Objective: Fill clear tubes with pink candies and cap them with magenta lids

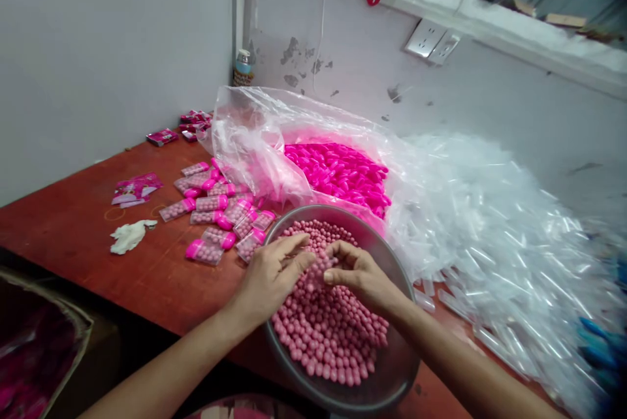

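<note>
Pink round beads fill much of a grey bowl at the table's front edge. Above them my right hand pinches a small clear plastic bottle, which appears to have beads in it. My left hand is beside it, thumb and fingers drawn together at the bottle's left side; what lies between them is hidden. Left of the bowl lie several clear bottles filled with beads and closed with bright pink caps. Behind the bowl, an open clear plastic bag holds many loose pink caps.
A large heap of empty clear bottles covers the right of the red table. Pink packets, a printed wrapper and a crumpled white scrap lie left. A cardboard box stands below the table's left front edge.
</note>
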